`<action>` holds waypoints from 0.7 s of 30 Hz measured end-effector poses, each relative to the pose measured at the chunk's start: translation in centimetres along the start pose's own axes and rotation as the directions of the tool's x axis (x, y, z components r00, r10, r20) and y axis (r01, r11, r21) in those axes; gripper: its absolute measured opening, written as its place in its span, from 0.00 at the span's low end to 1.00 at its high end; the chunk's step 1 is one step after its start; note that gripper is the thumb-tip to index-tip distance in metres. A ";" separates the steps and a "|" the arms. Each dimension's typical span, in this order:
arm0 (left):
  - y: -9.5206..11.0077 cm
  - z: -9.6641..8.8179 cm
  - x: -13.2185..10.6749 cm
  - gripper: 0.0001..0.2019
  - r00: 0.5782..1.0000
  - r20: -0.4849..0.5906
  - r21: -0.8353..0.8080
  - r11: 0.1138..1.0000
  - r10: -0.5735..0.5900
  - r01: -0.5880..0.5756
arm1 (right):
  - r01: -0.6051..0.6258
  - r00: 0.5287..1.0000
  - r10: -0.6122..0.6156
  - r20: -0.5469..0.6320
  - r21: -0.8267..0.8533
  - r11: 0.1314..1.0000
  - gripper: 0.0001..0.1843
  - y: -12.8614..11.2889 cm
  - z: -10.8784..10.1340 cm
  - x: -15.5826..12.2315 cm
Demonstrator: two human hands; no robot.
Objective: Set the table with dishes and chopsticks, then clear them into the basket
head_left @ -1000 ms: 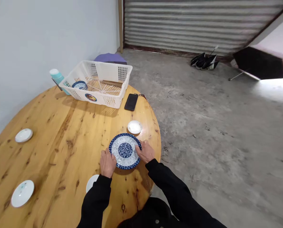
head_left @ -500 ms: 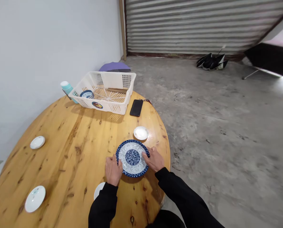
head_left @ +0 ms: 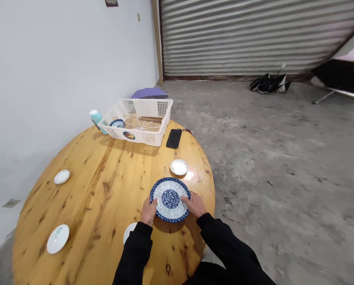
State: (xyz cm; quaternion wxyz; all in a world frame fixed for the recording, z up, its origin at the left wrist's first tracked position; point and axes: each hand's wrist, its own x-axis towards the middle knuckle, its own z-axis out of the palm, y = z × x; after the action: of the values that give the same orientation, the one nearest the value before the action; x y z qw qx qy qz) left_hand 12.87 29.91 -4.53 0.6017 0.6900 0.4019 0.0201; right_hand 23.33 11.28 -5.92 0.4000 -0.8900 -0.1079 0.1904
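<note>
- Worktop, round knotty yellow pine (head_left: 88, 190), sits close to a white painted wall (head_left: 61, 67), likely to keep the concrete floor open.
- Two small white saucers (head_left: 61, 176) (head_left: 58, 238) lie well apart near the left edge, each with its own free patch of wood.
- Pale teal cup (head_left: 96, 117) stands at the far edge, just beside the basket and against the wall side.
- White plastic mesh basket (head_left: 137, 136) sits at the far edge, probably parked there to stay out of reach of the hands. Small blue-and-white dishes (head_left: 117, 124) lie stacked inside it.
- Left hand (head_left: 149, 211) rests on the near-left rim of a blue-and-white porcelain plate (head_left: 170, 199), its black sleeve (head_left: 132, 253) passing over a white saucer (head_left: 130, 232), which is partly hidden.
- Right hand (head_left: 195, 205) is on the opposite rim. Hands are apart, plate between them, placed to steady it from both sides. Clamped or just resting: cannot tell. Plate is near the worktop's near edge; lifted or flat: cannot tell.
- White saucer (head_left: 179, 167) lies just beyond the plate, not touching it.
- Black smartphone (head_left: 174, 138) lies face up just beside the basket, clear of the hands.
- Folded black-and-white umbrella (head_left: 270, 83) lies on the floor by a corrugated metal shutter (head_left: 239, 39), well away from the worktop.
</note>
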 end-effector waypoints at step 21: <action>-2.6 0.4 -16.7 0.26 0.945 0.328 -0.207 0.976 0.000 0.072 | -0.059 0.998 0.051 0.035 0.261 0.964 0.31 4.6 -5.5 -15.6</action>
State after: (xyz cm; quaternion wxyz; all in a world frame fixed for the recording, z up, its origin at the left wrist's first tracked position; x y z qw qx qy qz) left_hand 0.44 19.81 0.79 0.7313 0.6069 0.3050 -0.0618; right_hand 11.76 -0.75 -2.09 0.5071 -0.8292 -0.0626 0.2266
